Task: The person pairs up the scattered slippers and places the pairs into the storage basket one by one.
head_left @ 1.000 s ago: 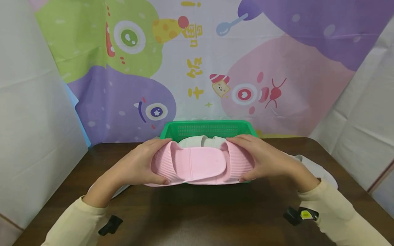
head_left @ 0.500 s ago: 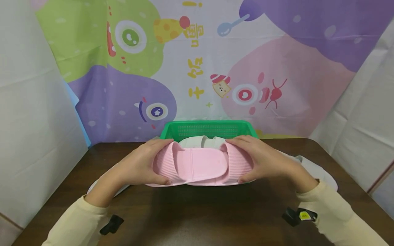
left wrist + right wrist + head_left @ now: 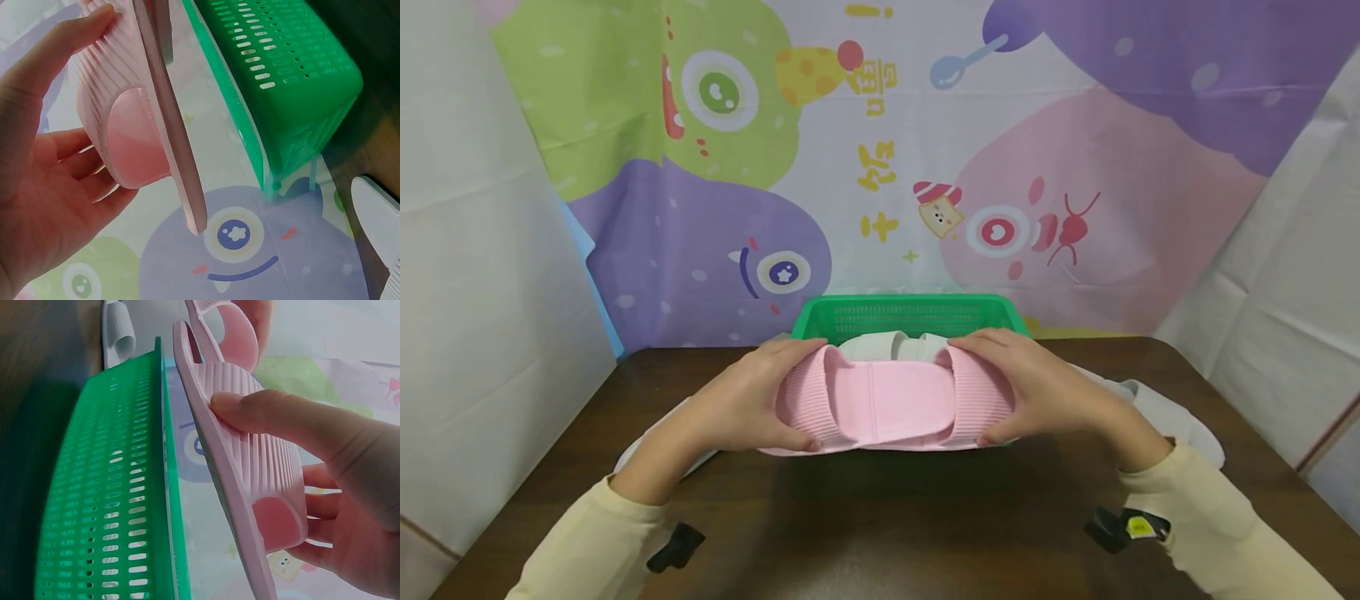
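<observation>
Two pink slippers with ribbed straps hang above the near side of the green basket, heel ends overlapping. My left hand grips the left pink slipper round its strap, thumb on the front. By its strap too, the right pink slipper is held in my right hand. The left wrist view shows the thumb on the ribs of the slipper and the other fingers behind it. In the right wrist view, the slipper's sole faces the basket without touching it.
Pale grey-white slippers are in the basket, partly hidden behind the pink pair. Another white slipper lies on the brown table at the right. At the left, white footwear lies partly behind my forearm. A cartoon cloth hangs behind.
Both hands have come very slightly closer together, so the two pink slippers overlap a little more. The basket and the other slippers have stayed in place.
</observation>
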### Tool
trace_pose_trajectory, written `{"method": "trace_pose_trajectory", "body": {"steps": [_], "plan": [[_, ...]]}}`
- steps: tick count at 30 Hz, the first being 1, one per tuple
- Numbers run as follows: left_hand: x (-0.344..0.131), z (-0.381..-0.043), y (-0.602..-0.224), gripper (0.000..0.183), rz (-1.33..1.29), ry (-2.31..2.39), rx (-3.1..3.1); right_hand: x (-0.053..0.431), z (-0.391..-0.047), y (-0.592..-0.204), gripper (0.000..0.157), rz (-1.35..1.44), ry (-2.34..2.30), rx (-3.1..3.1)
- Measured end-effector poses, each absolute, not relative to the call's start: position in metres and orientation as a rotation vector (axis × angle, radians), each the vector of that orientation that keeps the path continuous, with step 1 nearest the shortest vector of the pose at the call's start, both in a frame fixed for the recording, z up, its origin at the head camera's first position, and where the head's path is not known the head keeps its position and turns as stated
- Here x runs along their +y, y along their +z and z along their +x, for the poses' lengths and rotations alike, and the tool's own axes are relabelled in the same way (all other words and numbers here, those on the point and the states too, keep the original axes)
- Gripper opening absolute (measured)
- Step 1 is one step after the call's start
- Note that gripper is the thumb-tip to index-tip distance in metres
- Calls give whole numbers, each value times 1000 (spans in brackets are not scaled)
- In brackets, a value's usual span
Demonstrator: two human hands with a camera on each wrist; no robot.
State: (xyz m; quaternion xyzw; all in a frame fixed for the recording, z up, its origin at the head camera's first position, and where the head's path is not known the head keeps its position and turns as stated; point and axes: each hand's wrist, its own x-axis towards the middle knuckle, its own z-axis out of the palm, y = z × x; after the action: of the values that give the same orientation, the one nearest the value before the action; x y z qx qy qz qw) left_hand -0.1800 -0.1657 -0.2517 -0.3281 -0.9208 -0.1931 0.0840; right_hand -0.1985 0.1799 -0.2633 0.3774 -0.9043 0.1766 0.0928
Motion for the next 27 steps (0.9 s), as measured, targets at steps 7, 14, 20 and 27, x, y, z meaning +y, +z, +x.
{"method": "trace_pose_trajectory", "body": {"steps": [7, 14, 20, 27], "plan": [[-162, -180, -250, 97, -989, -553, -2739, 178, -197, -261, 102, 1121, 525, -2674], [-159, -180, -249, 98, -989, -540, -2741, 177, -198, -263, 101, 1129, 540, -2665], [-158, -180, -249, 98, -988, -544, -2752, 175, -198, -263, 101, 1136, 547, -2651], [-157, -180, -248, 98, -994, -537, -2749, 173, -198, -262, 101, 1145, 551, -2646]]}}
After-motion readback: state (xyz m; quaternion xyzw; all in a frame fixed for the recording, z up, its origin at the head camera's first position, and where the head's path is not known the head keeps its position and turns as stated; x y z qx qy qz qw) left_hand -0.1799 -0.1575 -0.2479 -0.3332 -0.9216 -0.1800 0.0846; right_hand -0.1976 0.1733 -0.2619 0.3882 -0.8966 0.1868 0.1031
